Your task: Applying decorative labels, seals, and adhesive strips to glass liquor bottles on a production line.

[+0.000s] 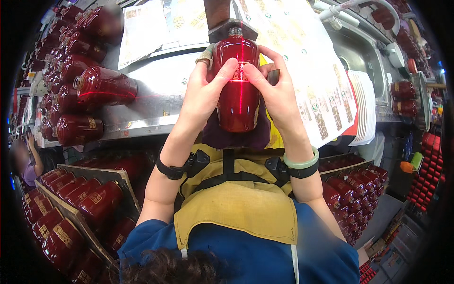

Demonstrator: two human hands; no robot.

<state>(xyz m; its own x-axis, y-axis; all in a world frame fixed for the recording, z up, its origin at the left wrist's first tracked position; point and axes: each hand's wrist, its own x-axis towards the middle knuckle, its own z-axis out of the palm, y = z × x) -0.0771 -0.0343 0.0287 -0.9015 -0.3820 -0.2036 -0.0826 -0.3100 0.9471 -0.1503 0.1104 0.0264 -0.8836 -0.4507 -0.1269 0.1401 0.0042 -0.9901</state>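
Observation:
A deep red glass bottle lies in front of me with its clear neck pointing away. My left hand wraps its left side, and my right hand wraps its right side. Both thumbs press on a gold decal on the bottle's upper face, partly covering it. Bright red light lines cross the glass there. A whitish cover sits on a finger of my left hand. Beside my right fingers shows a small dark piece that I cannot make out. Under the bottle's near end lies a dark purple cloth.
Several red bottles crowd the metal bench at left. Printed decal sheets spread over the right side, with a sink beyond. A dark metal block stands behind the bottle's neck. Below, bottles fill wooden-edged crates on both sides.

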